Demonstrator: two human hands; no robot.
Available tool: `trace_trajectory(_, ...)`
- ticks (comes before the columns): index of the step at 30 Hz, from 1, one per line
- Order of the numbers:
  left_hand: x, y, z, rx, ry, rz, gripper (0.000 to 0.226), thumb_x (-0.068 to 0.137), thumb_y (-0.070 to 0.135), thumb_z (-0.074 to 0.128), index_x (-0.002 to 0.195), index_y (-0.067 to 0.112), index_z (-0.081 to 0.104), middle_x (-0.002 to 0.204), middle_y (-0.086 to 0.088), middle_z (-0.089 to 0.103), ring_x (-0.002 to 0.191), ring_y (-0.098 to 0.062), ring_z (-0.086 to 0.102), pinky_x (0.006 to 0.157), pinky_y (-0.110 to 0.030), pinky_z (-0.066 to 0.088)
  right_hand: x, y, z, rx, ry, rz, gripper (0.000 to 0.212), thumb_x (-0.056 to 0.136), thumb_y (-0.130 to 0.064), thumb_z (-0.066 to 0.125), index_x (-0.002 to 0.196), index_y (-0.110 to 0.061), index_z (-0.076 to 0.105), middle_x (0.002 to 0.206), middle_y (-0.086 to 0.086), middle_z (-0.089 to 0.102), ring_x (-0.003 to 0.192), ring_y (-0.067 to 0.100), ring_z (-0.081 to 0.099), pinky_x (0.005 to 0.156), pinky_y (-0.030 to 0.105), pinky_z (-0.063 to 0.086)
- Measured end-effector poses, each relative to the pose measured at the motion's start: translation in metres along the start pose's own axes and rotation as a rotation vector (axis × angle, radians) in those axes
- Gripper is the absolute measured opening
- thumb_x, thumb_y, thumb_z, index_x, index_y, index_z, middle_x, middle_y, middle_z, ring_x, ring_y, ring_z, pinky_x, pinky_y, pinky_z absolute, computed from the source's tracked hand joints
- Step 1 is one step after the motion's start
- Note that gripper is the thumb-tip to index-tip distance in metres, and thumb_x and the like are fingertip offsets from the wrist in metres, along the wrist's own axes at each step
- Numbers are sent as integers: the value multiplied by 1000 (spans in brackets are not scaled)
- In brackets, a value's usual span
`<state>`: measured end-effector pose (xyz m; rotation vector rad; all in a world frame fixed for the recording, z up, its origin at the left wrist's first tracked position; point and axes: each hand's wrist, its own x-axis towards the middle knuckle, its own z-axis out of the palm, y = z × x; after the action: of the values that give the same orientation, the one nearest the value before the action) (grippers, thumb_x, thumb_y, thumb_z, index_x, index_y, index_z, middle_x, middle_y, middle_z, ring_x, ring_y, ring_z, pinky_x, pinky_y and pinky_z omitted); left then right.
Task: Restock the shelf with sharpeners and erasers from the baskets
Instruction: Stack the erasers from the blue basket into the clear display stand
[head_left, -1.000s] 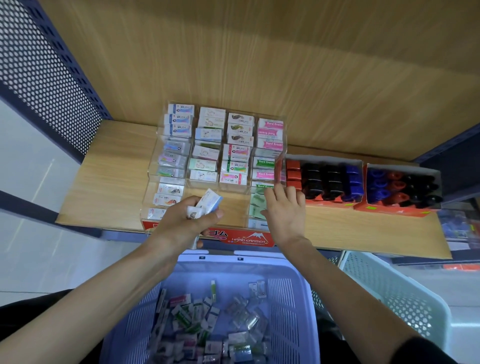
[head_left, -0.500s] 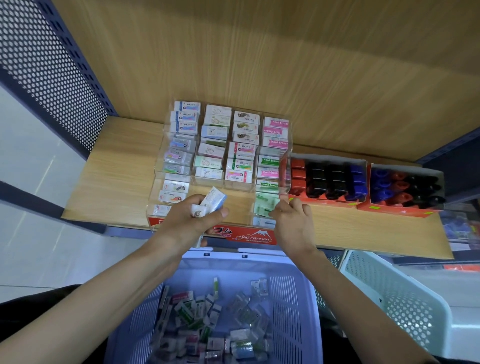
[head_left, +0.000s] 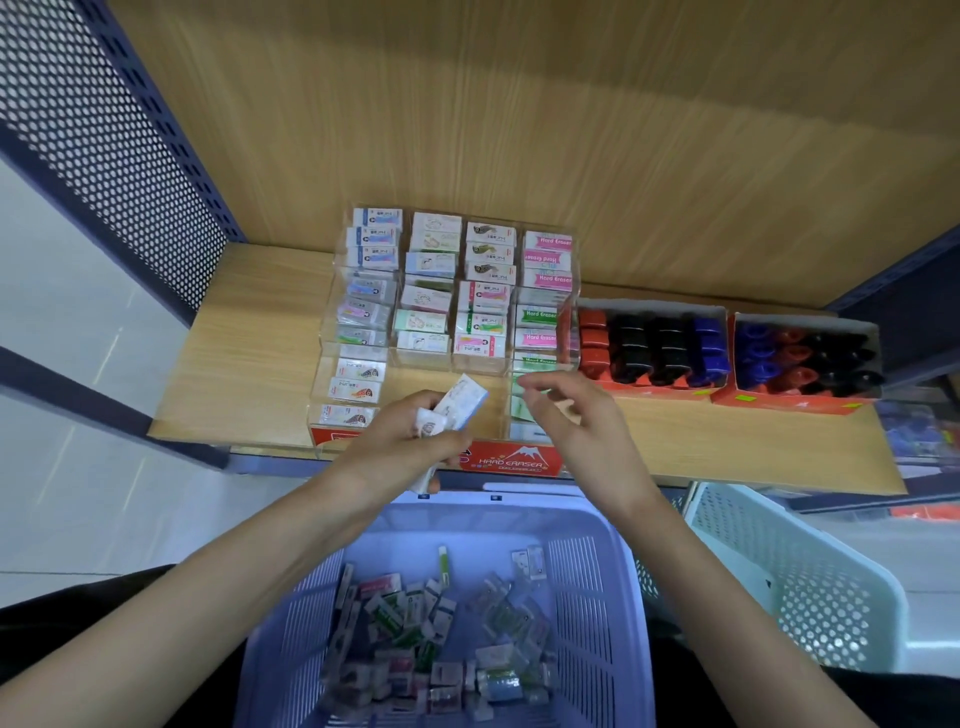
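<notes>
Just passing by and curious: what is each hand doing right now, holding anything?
Left hand: grips a few small eraser packs.
Right hand: open, holding nothing.

We read "HARD ERASER" on the red strip (head_left: 511, 461), and "Hard Eraser" on a pink box (head_left: 554, 242) and a green box (head_left: 540, 315) at its twelve o'clock.

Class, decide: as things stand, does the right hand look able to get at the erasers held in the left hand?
Probably yes: the right hand is open beside the left hand, and the erasers stick out above its fingers, nothing between.
</notes>
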<state>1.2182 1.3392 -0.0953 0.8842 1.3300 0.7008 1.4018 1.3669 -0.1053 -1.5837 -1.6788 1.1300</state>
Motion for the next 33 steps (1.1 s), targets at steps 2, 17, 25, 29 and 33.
trace_trajectory(2,-4,2,2,33,-33,26,18,85,8,66,100,16,59,65,5,62,59,-2,60,47,-19,44,-14,-23,8,394,-122,109,13,93,-19,57,101,-17,67,97,-5,67,90,5,60,80,12,42)
trace_trajectory(17,-15,2,1,-276,81,2,11,84,4,65,92,12,62,82,-7,69,68,-10,68,49,-19,46,-45,-16,30,736,98,237,28,83,1,66,97,-21,55,79,1,64,76,12,61,73,21,48)
trace_trajectory(25,-8,-2,-3,-259,154,-78,16,80,6,70,94,10,64,74,-3,71,62,-7,68,48,-17,47,-40,1,28,426,18,80,31,85,-7,67,105,-30,60,90,0,60,80,5,57,71,16,47)
trace_trajectory(29,-4,-5,-3,-214,136,-120,16,80,7,71,94,9,65,76,-4,71,61,-6,67,47,-17,47,-38,12,23,209,-29,12,33,84,-10,69,108,-30,56,102,-2,59,83,-3,54,72,7,42)
trace_trajectory(33,0,-7,-1,-202,185,-163,17,82,10,70,97,11,64,77,-4,68,57,-5,65,47,-18,47,-24,25,25,-46,20,-96,27,81,-14,72,106,-17,63,95,-6,57,91,3,51,81,9,38)
